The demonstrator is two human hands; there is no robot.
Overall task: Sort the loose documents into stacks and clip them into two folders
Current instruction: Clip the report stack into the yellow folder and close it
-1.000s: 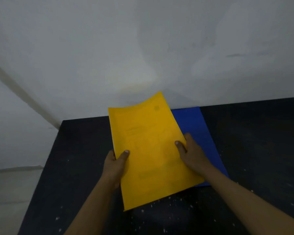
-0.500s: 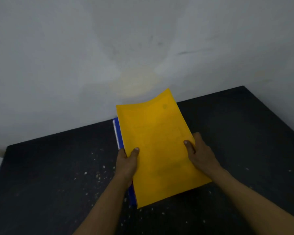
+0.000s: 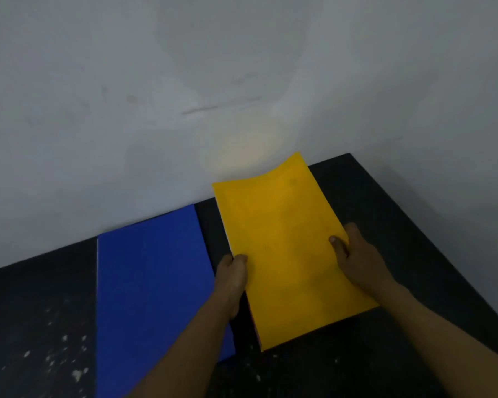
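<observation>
Yellow folder (image 3: 288, 254) hovers tilted over the counter (image 3: 414, 225) just right of the blue folder (image 3: 156, 282), left hand (image 3: 232, 280) and right hand (image 3: 354, 254) fingers pinching its side edges, likely to lay it flat alongside.

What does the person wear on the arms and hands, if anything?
The left hand and the right hand wear no gloves, and no ring, watch or bracelet shows. Both forearms are bare as far as the frame edge; no sleeves are visible.

Dim, soft-blurred — warm glow patch on wall (image 3: 250, 147).
</observation>
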